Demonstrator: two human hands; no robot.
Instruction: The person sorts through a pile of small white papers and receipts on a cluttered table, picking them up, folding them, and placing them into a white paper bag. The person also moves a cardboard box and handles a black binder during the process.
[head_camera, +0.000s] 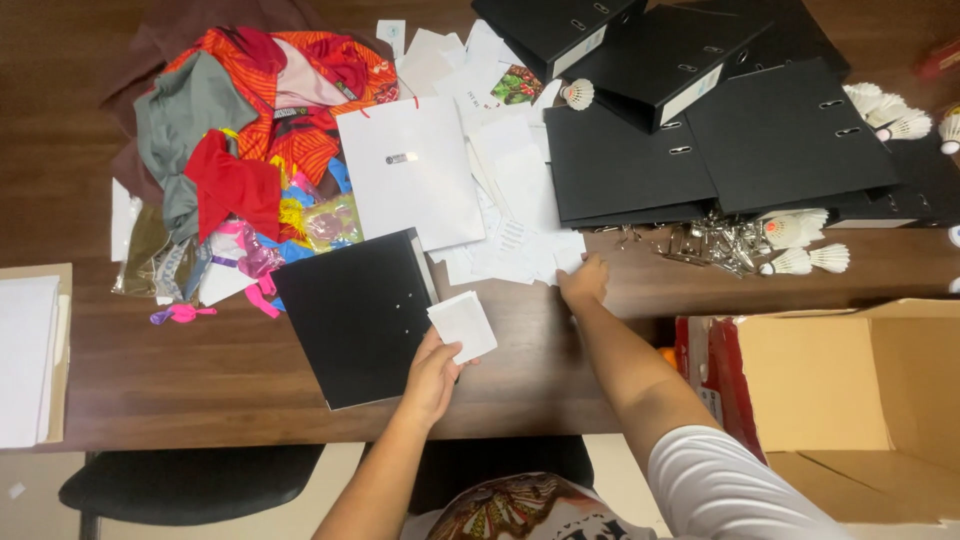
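Note:
My left hand (432, 378) holds a small stack of white cards (463, 325) over the right edge of a closed black binder (355, 315) lying on the dark wooden table (180, 370). My right hand (584, 280) reaches forward, fingers resting on a white card at the near edge of a spread of loose white papers (510, 215). A larger white sheet (410, 170) lies beyond the binder.
Several black binders (700, 130) are stacked at the back right, with metal clips (715, 242) and white shuttlecocks (805, 245) beside them. Colourful clothes and balloons (250, 150) are heaped at left. An open cardboard box (850, 385) stands at right, white paper stack (25, 355) far left.

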